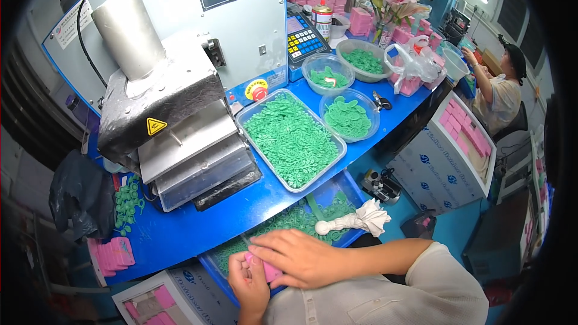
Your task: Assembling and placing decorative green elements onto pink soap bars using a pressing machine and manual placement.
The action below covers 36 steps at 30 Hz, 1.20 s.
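Observation:
Close in front of my body, a small pink rubber mould block [271, 272] is held between my two hands, partly covered by them. My left hand [250, 283] grips it from the left, fingers bent around its side. My right hand [304, 259] lies over its top and far side, with the fingertips reaching toward my left fingers. Beneath and beyond the hands is a blue drawer or bin [355, 192] with many green wax pieces [289, 219]. A white cloth bundle [355, 219], tied into a knob, rests across it to the right.
A press machine [180, 120] stands on the blue table [180, 235]. To its right are a clear tray [340, 155] of green leaf-shaped pieces and several bowls [376, 126]. Pink blocks [112, 256] lie at the left corner. A co-worker [503, 84] sits at the far right.

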Motion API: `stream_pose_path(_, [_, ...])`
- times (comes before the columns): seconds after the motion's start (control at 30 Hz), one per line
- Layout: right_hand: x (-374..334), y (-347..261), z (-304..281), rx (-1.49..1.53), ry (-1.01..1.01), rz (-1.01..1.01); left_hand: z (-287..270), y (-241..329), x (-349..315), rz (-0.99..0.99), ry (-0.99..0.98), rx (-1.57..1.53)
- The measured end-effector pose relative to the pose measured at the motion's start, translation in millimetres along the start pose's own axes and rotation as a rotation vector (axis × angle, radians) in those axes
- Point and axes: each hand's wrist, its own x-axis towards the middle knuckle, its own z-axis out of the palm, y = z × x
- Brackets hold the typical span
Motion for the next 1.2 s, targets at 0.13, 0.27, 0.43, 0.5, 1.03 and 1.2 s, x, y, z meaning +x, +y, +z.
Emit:
stream_pose_path(0.13, [-6.9, -0.1, 3.4, -0.158, -0.032, -0.015, 7.7, 2.1, 11.7, 0.006, -0.018, -0.080])
stream_pose_path(0.27, [-13.9, 0.4, -4.0, -0.064, 0.028, 0.052, -6.4, 17.4, 41.4, -0.101, -0.181, -0.268])
stream_pose_path(0.43, [-26.5, -7.4, -19.0, 0.247, 0.098, 0.189, -23.8, 49.6, 104.8, -0.060, -0.084, -0.524])
stream_pose_path(0.5, [-31.2, -5.2, -23.0, 0.360, 0.098, 0.210, -27.0, 58.3, 116.8, -0.033, -0.117, -0.627])
stream_pose_path(1.03, [-10.4, -8.8, -99.4, 0.658, -0.077, -0.094, -59.0, 53.5, -16.0, -0.502, -0.569, -0.569])
stream_pose_path(1.2, [6.8, -11.6, -39.3, 0.413, -0.230, 0.047, -57.5, 3.4, -22.9, -0.583, -0.593, -0.668])
